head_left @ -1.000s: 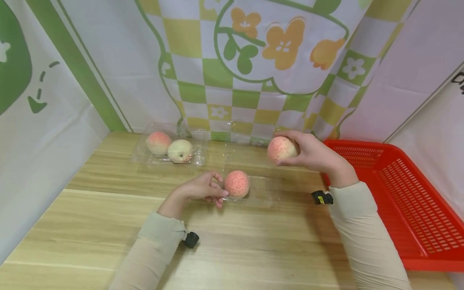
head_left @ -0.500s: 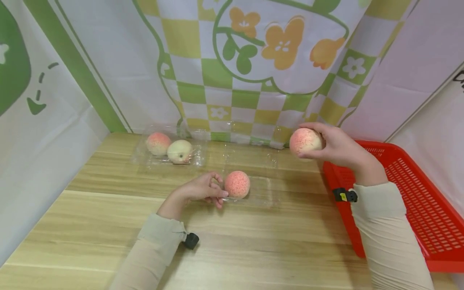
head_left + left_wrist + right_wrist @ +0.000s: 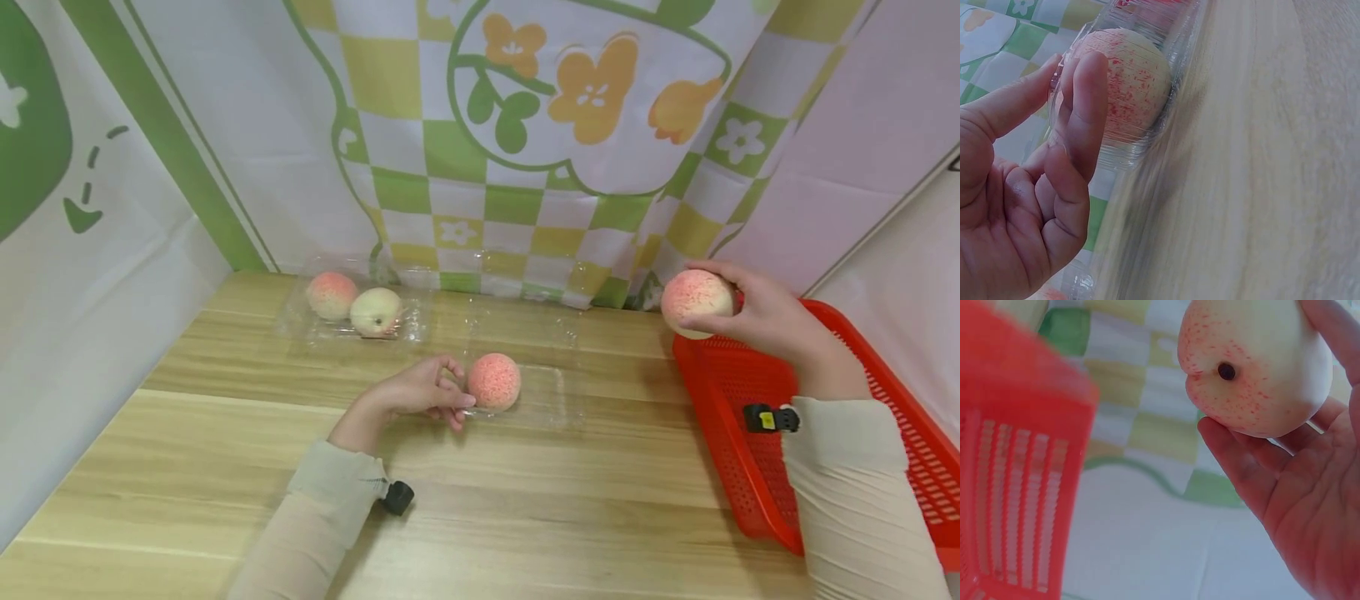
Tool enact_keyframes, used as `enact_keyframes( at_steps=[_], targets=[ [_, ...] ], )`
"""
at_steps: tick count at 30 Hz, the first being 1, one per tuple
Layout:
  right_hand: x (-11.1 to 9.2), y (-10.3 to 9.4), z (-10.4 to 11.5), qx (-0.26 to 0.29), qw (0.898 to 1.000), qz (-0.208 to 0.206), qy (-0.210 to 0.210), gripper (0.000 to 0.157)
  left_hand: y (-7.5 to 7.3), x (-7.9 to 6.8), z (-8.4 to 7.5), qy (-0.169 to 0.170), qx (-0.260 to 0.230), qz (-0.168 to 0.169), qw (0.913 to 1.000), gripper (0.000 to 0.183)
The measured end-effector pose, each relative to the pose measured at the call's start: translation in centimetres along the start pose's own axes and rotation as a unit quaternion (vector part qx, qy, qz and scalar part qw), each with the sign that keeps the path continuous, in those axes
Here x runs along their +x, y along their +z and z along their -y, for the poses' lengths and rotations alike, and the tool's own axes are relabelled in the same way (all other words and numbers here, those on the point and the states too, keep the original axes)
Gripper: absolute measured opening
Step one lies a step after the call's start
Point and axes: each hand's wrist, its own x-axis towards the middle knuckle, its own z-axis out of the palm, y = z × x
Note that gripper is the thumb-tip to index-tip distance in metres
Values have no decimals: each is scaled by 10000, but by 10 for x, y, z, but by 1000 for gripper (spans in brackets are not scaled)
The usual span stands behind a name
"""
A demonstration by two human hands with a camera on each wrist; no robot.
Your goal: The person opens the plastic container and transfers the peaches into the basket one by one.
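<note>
My right hand (image 3: 783, 329) grips a pink and cream peach (image 3: 693, 300) above the far left corner of the red basket (image 3: 716, 417). In the right wrist view, the dark stem hole of that peach (image 3: 1260, 381) faces the camera. My left hand (image 3: 416, 392) pinches the near left edge of a clear plastic clamshell box (image 3: 553, 396), whose lid stands open toward the back. One peach (image 3: 494, 381) sits in the left half of this box, right beside my left fingertips. The left wrist view shows thumb and fingers at the box wall, with the speckled peach (image 3: 1132, 81) behind it.
A second clear clamshell box (image 3: 307, 329) stands at the back left, holding a pinkish peach (image 3: 332, 295) and a paler peach (image 3: 377, 312). A patterned curtain (image 3: 510, 200) hangs along the back of the wooden table (image 3: 525, 517).
My right hand has carried its peach rightward, from over the open box's back right to over the basket's corner. The left hand has stayed at the box edge. The basket has shifted slightly.
</note>
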Motion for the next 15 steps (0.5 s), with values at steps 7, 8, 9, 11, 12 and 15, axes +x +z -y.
enact_keyframes(
  at_steps=[7,8,9,11,12,15],
  targets=[
    [-8,-7,-31,-139,9988,-226,401,77,0,0,1,26,-5,34,10000,43],
    [-9,-7,-36,-134,9987,-264,403,77,-1,0,1,34,-5,38,10000,43],
    [-10,-7,-40,-127,9987,-296,405,76,-1,0,1,42,-5,46,10000,43],
    [-11,-7,-49,-98,9985,-380,376,72,-1,0,1,46,-25,54,10000,43],
    [-12,-7,-53,-122,9983,-429,363,71,-1,0,1,49,-38,58,10000,43],
    [-13,-6,-65,-131,9981,-503,328,67,-1,0,2,52,-75,50,9999,43]
  ],
)
